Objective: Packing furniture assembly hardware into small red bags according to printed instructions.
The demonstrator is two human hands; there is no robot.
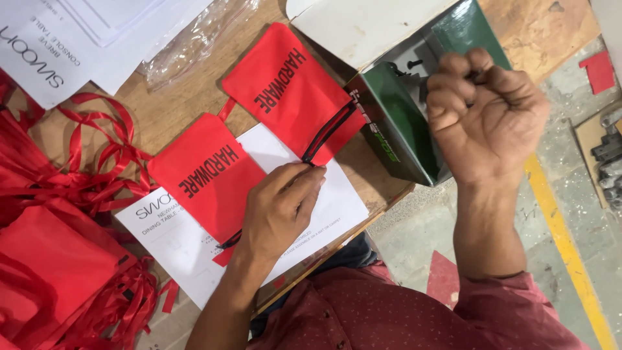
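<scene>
My left hand (pixel 280 209) lies on a red fabric pouch (pixel 204 175) with black lettering. Its fingertips pinch the pouch's black-trimmed open edge (pixel 311 159). The pouch rests on a white printed sheet (pixel 175 243). A second red pouch (pixel 285 87) lies just behind it, touching an open green box (pixel 395 123) with dark hardware inside. My right hand (pixel 483 110) is a closed fist held over that box. A small dark piece shows between its fingers; what it is cannot be told.
A pile of red pouches and red ribbons (pixel 58 259) covers the left of the wooden table (pixel 168 110). White papers (pixel 71 39) and a clear plastic bag (pixel 194 42) lie at the back left. The table's edge runs diagonally by my body, with concrete floor and a yellow line (pixel 564 240) to the right.
</scene>
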